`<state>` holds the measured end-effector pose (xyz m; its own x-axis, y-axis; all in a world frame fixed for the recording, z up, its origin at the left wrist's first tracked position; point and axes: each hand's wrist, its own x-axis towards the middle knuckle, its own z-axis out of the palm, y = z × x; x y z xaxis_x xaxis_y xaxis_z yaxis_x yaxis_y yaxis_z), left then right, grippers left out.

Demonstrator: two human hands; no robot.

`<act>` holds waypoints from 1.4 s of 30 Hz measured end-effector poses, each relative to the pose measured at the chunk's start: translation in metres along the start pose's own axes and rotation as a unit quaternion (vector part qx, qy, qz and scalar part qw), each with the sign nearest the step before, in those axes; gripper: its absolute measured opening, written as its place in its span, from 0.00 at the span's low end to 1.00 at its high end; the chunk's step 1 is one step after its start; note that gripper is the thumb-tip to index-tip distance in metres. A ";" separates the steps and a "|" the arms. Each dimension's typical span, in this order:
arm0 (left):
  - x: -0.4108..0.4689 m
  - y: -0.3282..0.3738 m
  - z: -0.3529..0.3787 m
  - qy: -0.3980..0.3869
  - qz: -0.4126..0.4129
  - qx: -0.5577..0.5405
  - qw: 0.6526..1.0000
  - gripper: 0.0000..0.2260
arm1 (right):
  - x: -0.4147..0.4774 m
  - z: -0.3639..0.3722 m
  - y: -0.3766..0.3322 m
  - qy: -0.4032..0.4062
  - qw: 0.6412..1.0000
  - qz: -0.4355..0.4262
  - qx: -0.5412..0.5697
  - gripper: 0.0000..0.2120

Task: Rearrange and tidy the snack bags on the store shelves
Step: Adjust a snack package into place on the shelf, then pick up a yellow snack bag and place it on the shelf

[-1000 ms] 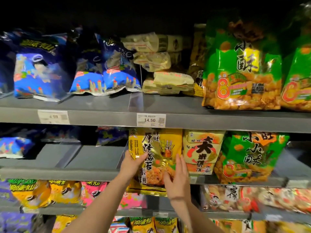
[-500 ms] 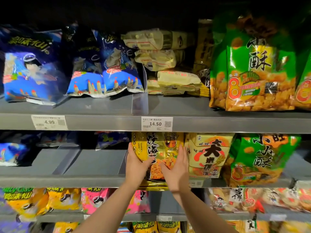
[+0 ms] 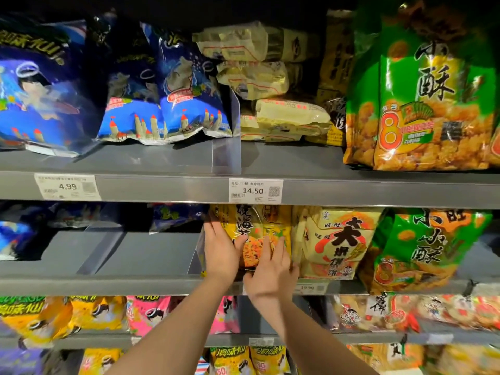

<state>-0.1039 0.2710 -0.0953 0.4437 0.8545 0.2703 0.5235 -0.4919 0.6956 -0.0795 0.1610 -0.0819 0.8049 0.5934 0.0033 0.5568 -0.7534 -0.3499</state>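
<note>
Both hands are pressed flat against a yellow snack bag (image 3: 254, 234) standing upright on the middle shelf (image 3: 151, 285). The left hand (image 3: 220, 254) lies with spread fingers over the bag's left side, its fingertips reaching up to the bag's upper left edge. The right hand (image 3: 270, 272) lies just beside it, fingers spread wide and pointing up across the bag's lower middle. Neither hand curls around the bag; the palms rest on its front, and whether any finger hooks an edge cannot be told.

Just left of the left hand stands a clear plastic divider (image 3: 196, 259), and beyond it the shelf is bare grey. Touching the bag on the far side of the right hand is a cream rice cracker bag (image 3: 338, 242), and past that a green snack bag (image 3: 427, 250) leaning slightly.

Straight above the hands, on the upper shelf edge, sits a price tag reading 14.50 (image 3: 255, 190); a second price tag reading 4.99 (image 3: 67, 186) is well off to the left. Above the hands, on the upper shelf, lie stacked pale packets (image 3: 270, 82), with blue snack bags (image 3: 167, 98) up to the left. Below the forearms, pink and yellow bags (image 3: 146, 312) fill the lower shelf.
</note>
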 end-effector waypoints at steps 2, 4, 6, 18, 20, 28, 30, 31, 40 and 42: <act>-0.011 -0.002 0.002 0.004 0.031 0.035 0.999 0.38 | -0.006 0.011 0.002 -0.009 1.000 -0.002 -0.021 0.39; -0.028 -0.005 0.004 -0.002 0.062 0.083 0.995 0.40 | -0.009 0.015 0.003 -0.027 1.000 0.002 -0.007 0.35; -0.049 -0.012 0.007 -0.011 0.090 0.126 0.988 0.34 | -0.012 0.021 0.004 -0.022 1.000 0.001 0.006 0.31; -0.033 -0.011 0.010 -0.167 0.112 0.206 0.958 0.16 | 0.015 0.027 0.016 -0.111 0.993 -0.034 -0.028 0.28; -0.020 -0.011 0.013 -0.218 0.106 0.245 0.939 0.21 | 0.030 0.021 0.017 -0.118 0.992 -0.040 -0.010 0.29; -0.025 -0.002 0.010 -0.267 0.064 0.263 0.925 0.27 | 0.031 0.020 0.020 -0.108 0.992 -0.058 0.036 0.27; -0.035 0.001 0.009 -0.249 0.058 0.240 0.936 0.26 | 0.026 0.019 0.020 -0.093 0.992 -0.057 0.063 0.26; -0.040 0.004 0.007 -0.234 0.055 0.226 0.944 0.25 | 0.023 0.016 0.020 -0.082 0.992 -0.062 0.080 0.25; -0.071 0.037 -0.032 -0.074 0.046 0.059 0.994 0.15 | -0.018 -0.031 0.003 -0.003 0.960 -0.083 0.267 0.20; -0.075 0.048 -0.045 -0.055 0.050 0.009 0.997 0.16 | -0.023 -0.044 0.002 0.005 0.955 -0.098 0.279 0.19</act>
<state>-0.1444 0.1901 -0.0523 0.5713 0.7778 0.2618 0.4849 -0.5773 0.6570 -0.0882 0.1335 -0.0415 0.7000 0.7026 0.1277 0.5034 -0.3587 -0.7861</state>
